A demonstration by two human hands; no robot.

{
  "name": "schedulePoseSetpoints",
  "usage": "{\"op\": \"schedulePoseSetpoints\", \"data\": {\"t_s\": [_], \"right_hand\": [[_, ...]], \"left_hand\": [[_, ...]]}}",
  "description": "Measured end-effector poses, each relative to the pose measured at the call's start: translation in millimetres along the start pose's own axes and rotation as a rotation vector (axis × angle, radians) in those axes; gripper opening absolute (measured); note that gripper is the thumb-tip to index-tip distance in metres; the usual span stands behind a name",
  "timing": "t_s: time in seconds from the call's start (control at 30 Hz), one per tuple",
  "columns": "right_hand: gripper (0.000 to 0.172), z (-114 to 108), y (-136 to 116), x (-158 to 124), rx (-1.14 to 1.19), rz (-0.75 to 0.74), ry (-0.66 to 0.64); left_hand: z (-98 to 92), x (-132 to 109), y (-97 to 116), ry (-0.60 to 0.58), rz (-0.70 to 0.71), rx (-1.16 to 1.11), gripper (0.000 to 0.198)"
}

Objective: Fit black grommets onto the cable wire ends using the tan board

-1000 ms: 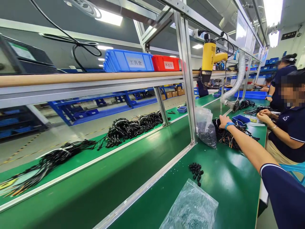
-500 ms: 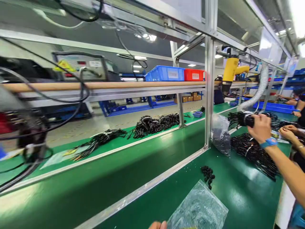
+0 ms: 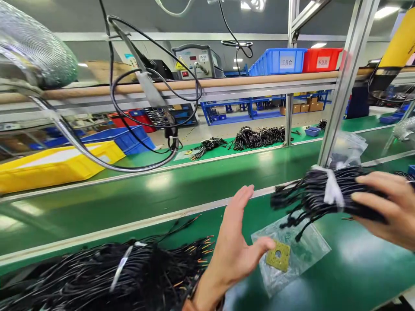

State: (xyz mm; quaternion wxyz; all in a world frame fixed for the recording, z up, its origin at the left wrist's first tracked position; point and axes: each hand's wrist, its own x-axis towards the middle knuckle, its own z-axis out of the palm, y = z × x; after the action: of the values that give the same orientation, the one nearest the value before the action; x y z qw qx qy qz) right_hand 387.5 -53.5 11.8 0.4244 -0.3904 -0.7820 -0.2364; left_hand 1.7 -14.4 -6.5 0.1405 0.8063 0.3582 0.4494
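My right hand (image 3: 385, 205) grips a bundle of black cables (image 3: 319, 190) with a white band around it. The bundle is raised above the green bench, its loose ends toward the left. My left hand (image 3: 235, 246) is raised with fingers apart and holds nothing. Under it, its thumb overlapping the edge in view, is a yellow square plate (image 3: 279, 255) with a round hole. That plate lies on or in a clear plastic bag (image 3: 304, 255); which, I cannot tell. To the left lies a larger black cable bundle (image 3: 136, 276), tied with a white band, with orange-tipped wire ends.
A metal post (image 3: 346, 77) rises behind the held bundle, beside another plastic bag (image 3: 348, 149). Looped cables (image 3: 155, 125) hang at left near a yellow bin (image 3: 58, 168). Blue (image 3: 279, 62) and red (image 3: 320, 60) bins stand on the shelf. More cables (image 3: 256, 138) lie farther back.
The view has swung left. My right hand has brought the cable bundle over from the right. My left hand has come up from the bottom edge, fingers spread.
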Motion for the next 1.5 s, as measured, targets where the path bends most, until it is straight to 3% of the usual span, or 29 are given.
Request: {"op": "schedulePoseSetpoints", "data": {"t_s": [0.07, 0.13, 0.2, 0.3, 0.37, 0.43, 0.5, 0.6, 0.7, 0.8, 0.87, 0.97, 1.07, 1.13, 1.2, 1.33, 1.4, 1.5], "right_hand": [[0.027, 26, -30, 18, 0.085, -0.234, -0.103], [0.027, 49, -57, 34, 0.134, -0.347, -0.111], [0.025, 69, -74, 48, 0.17, -0.41, -0.129], [0.024, 97, -82, 63, 0.23, -0.435, -0.107], [0.023, 116, -79, 70, 0.232, -0.484, -0.064], [0.023, 136, -74, 74, 0.209, -0.545, 0.011], [0.026, 155, -69, 73, 0.158, -0.574, 0.059], [0.034, 174, -63, 54, 0.122, -0.565, -0.046], [0.039, 186, -56, 16, 0.23, -0.485, -0.132], [0.029, 195, -44, -28, 0.276, -0.206, -0.086], [0.023, 200, -37, -49, 0.308, -0.037, -0.12], [0.017, 207, -28, -63, 0.376, 0.113, -0.217], [0.016, 210, -23, -64, 0.395, 0.173, -0.261], [0.015, 212, -23, -64, 0.406, 0.202, -0.292], [0.014, 213, -24, -65, 0.42, 0.217, -0.331], [0.014, 212, -28, -68, 0.448, 0.229, -0.396], [0.015, 211, -29, -70, 0.46, 0.237, -0.411], [0.015, 211, -29, -71, 0.47, 0.25, -0.43]], "left_hand": [[-18.2, 18, 13, -0.253, -0.091, -0.062, 0.099], [-33.0, 30, 15, -0.509, -0.165, -0.133, 0.108], [-42.7, 34, 8, -0.651, -0.221, -0.197, 0.121], [-46.2, 27, -6, -0.61, -0.264, -0.324, 0.13], [-43.3, 20, -14, -0.505, -0.281, -0.335, 0.112], [-40.4, 16, -20, -0.381, -0.283, -0.223, 0.091], [-41.6, 16, -27, -0.273, -0.255, -0.042, 0.083], [-52.2, 17, -47, -0.204, -0.124, 0.225, 0.081], [-63.4, 6, -78, -0.283, -0.006, 0.412, 0.079], [-65.1, -21, -107, -0.471, -0.026, 0.51, 0.077], [-63.5, -41, -122, -0.559, -0.075, 0.498, 0.079], [-65.6, -62, -134, -0.537, -0.18, 0.463, 0.079], [-69.4, -64, -134, -0.569, -0.234, 0.529, 0.078], [-62.4, -58, -124, -0.554, -0.17, 0.635, 0.076], [-42.7, -50, -109, -0.501, -0.055, 0.732, 0.078], [17.2, -41, -81, -0.757, 0.239, 0.731, 0.059], [40.7, -39, -76, -0.744, 0.203, 0.834, 0.049], [56.6, -31, -78, -0.722, 0.138, 0.92, 0.027]]}}
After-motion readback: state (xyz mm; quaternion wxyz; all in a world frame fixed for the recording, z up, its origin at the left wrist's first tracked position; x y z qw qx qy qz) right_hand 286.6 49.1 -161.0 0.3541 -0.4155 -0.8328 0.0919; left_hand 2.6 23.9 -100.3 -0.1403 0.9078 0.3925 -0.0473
